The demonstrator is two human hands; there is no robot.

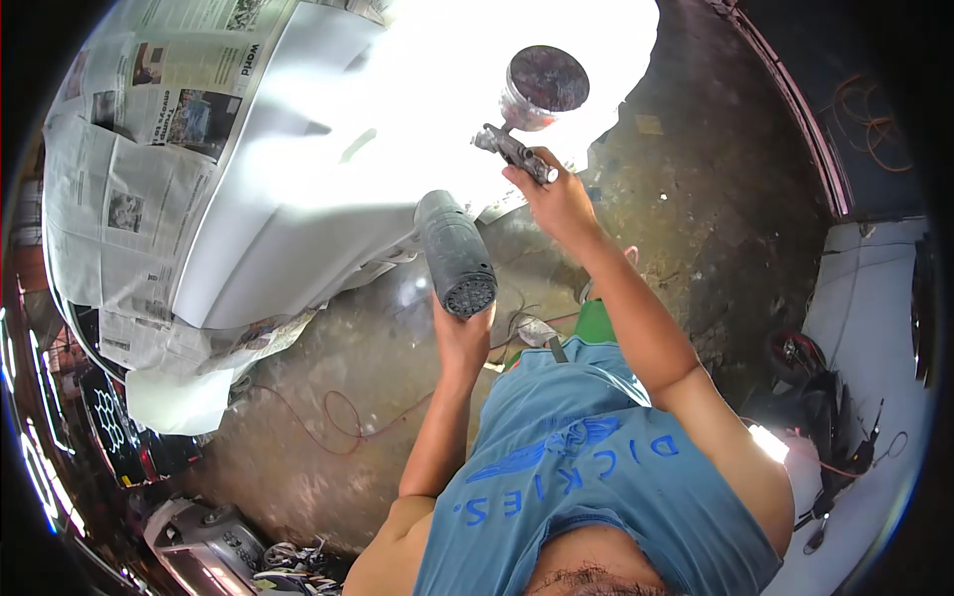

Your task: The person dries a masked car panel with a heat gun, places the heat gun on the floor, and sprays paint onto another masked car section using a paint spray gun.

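Observation:
My left hand [465,328] is closed around the handle of a dark grey, dusty heat gun [454,246], its round vented rear end turned toward me. The gun's front end points at the white car body panel [248,214]. In my right hand [563,199] I hold a metal spray gun [517,154], fingers wrapped round its grip. A round cup [549,84] with a dark top sits on the spray gun, above the bright panel. Strong glare washes out much of the panel, so its surface there cannot be made out.
Newspaper sheets [129,179] cover the car's left part. A thin red hose [348,427] curls over the stained concrete floor [686,189]. A silver vehicle [204,541] stands lower left, a dark motorcycle [825,417] at right. A coiled cable [870,119] lies upper right.

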